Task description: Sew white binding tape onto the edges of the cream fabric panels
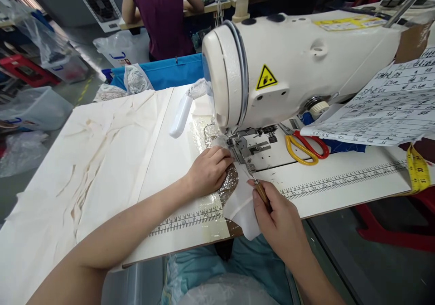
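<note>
White cloth is lying cut off at left; the left hand is resting curled, grip unclear, by white fabric at the sewing machine; the right hand is gripping a wooden-handled tool; blurred handwriting is covering a paper.

Left hand palm down, loosely bent; left forearm bare, slanted. Right hand curled in grip; right forearm bare.

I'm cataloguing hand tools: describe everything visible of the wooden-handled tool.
The wooden-handled tool has a brown handle and a slim, metallic-looking shaft. The right hand grips the handle, partly covering it. The shaft slants up and left in view, toward the sewing machine; whether its tip touches anything is unclear.
</note>
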Available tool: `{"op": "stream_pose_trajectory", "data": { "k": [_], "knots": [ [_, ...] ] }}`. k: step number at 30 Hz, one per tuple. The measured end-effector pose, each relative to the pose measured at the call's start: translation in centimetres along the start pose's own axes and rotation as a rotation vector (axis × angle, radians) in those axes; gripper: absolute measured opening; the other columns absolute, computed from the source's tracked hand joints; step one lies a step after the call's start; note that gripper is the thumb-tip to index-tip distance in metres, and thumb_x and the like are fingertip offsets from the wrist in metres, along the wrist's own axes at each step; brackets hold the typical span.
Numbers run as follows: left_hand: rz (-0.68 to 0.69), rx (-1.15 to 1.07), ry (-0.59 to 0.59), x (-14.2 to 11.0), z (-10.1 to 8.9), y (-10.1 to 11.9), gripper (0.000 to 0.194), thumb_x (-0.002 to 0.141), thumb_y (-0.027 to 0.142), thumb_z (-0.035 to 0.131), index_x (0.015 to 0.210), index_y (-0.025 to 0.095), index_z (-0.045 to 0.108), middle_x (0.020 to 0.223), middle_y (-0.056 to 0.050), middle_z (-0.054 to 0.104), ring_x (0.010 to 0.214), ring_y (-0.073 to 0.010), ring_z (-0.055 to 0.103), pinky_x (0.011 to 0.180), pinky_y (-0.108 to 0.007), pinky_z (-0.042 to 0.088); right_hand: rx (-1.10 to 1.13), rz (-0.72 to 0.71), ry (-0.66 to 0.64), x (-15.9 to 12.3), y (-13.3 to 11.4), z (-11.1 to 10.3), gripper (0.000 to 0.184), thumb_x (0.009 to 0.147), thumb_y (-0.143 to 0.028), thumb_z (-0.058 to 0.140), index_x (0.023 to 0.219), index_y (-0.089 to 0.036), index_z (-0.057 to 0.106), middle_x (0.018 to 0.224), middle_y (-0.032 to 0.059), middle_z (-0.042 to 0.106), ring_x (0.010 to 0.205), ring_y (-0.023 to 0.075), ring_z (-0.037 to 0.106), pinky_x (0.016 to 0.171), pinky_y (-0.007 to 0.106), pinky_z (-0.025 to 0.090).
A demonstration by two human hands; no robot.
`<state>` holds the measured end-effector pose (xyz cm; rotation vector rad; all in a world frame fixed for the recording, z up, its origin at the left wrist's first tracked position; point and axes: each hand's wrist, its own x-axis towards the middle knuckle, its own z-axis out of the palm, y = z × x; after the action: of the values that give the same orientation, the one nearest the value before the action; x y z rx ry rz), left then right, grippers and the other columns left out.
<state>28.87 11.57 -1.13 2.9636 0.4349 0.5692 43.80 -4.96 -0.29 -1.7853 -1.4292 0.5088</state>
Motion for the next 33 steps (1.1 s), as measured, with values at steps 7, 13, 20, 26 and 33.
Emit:
{"op": "stream_pose_trajectory", "data": {
  "k": [7, 13, 20, 26, 33],
  "knots": [
    [-0.048, 0.135, -0.028, 0.2, 0.2, 0.1, 0.034, 0.090, 0.014, 0.042, 0.119, 0.007, 0.059, 0.116, -0.017, 0.060, 0.105, -0.0287, 0.056, 0.081, -0.042, 0.054, -0.046, -0.059, 0.040, 1.0, 0.0, 0.4, 0.024, 0.097, -0.029, 0.041, 0.109, -0.019, 0.060, 0.094, 0.0088, 0.075, 0.086, 0.0225, 0.072, 0.069, 0.030, 0.055],
    [-0.109, 0.163, -0.052, 0.4, 0.5, 0.3, 0.036, 0.092, 0.018, 0.041, 0.122, 0.008, 0.059, 0.117, -0.017, 0.059, 0.106, -0.0295, 0.054, 0.083, -0.043, 0.052, -0.072, -0.097, 0.061, 1.3, -0.1, 0.5, 0.023, 0.097, -0.029, 0.043, 0.105, -0.019, 0.062, 0.093, 0.0088, 0.075, 0.084, 0.0221, 0.072, 0.068, 0.029, 0.055],
    [-0.149, 0.126, -0.047, 0.6, 0.4, 0.3, 0.033, 0.091, 0.017, 0.044, 0.119, 0.009, 0.061, 0.115, -0.015, 0.059, 0.103, -0.0268, 0.054, 0.082, -0.039, 0.053, 0.007, -0.209, 0.037, 2.0, -1.4, 0.2, 0.024, 0.097, -0.027, 0.046, 0.108, -0.020, 0.066, 0.102, 0.0074, 0.077, 0.089, 0.0197, 0.073, 0.074, 0.027, 0.056],
    [-0.167, 0.261, -0.127, 2.5, 0.4, 0.7, 0.027, 0.099, 0.018, 0.040, 0.092, 0.010, 0.064, 0.092, -0.013, 0.062, 0.085, -0.0224, 0.056, 0.068, -0.032, 0.051, 0.043, -0.452, 0.081, 2.1, -3.6, 0.6, 0.024, 0.096, -0.017, 0.046, 0.114, -0.018, 0.062, 0.098, 0.0069, 0.076, 0.082, 0.0163, 0.072, 0.068, 0.024, 0.056],
    [-0.359, 0.040, 0.088, 2.1, 1.4, -0.6, 0.014, 0.093, 0.013, 0.050, 0.089, 0.015, 0.064, 0.095, -0.009, 0.067, 0.085, -0.0206, 0.060, 0.068, -0.031, 0.053, -0.053, -0.462, 0.179, 0.1, -1.9, 0.9, 0.022, 0.099, -0.017, 0.042, 0.115, -0.016, 0.057, 0.093, 0.0078, 0.075, 0.082, 0.0174, 0.073, 0.067, 0.025, 0.056]
  ]
}}
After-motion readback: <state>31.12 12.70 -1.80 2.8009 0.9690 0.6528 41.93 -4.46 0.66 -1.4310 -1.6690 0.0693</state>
